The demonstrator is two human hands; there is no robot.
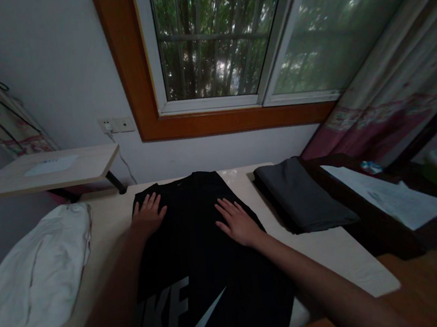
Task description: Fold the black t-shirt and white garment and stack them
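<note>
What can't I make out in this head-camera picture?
All in the head view:
Black shirt: lower end cut off by the bottom edge.
Left hand and right hand: palms hidden by the hands' backs.
White cloth: left part cut off by the left edge.
White sheet at right: marks too blurred to read.
Dark grey folded cloth: inside hidden by its top layer.

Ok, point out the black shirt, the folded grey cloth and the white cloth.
Black shirt (209, 258), head view: middle of its front.
Folded grey cloth (301, 194), head view: top face.
White cloth (53, 268), head view: upper surface.
</note>
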